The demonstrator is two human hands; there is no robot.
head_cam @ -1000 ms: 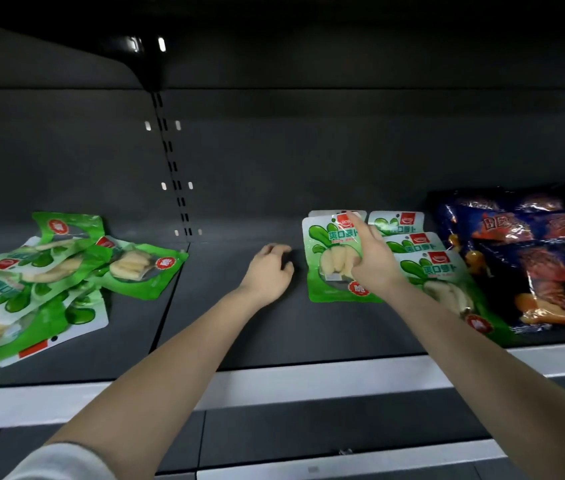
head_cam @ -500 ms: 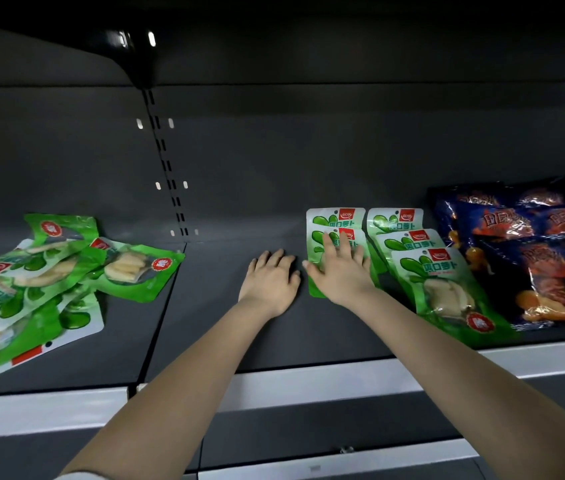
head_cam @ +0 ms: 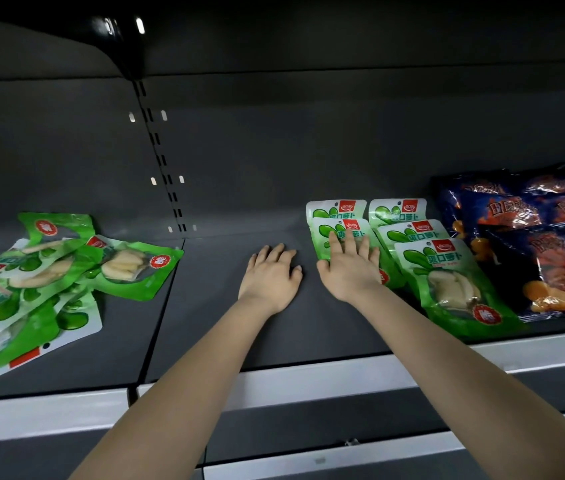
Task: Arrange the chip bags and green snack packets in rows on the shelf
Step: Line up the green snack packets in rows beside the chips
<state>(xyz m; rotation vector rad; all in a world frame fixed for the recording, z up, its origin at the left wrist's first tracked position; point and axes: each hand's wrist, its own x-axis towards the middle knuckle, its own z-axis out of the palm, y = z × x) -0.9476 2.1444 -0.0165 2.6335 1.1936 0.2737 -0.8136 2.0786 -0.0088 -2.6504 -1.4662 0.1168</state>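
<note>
Five packets (head_cam: 409, 233) lie in two rows on the shelf (head_cam: 222, 323), just left of the chip bags (head_cam: 534, 244). The right hand (head_cam: 350, 271) presses flat, fingers straight, on the row farther from the bags. The left hand (head_cam: 270, 275) rests flat further left, holding nothing.

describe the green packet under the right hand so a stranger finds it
On the dark shelf, blue chip bags sit far right, with two columns of green packets beside them. In the column farther from the chips, it is the front packet, the only one with a right hand flat on it.
</note>
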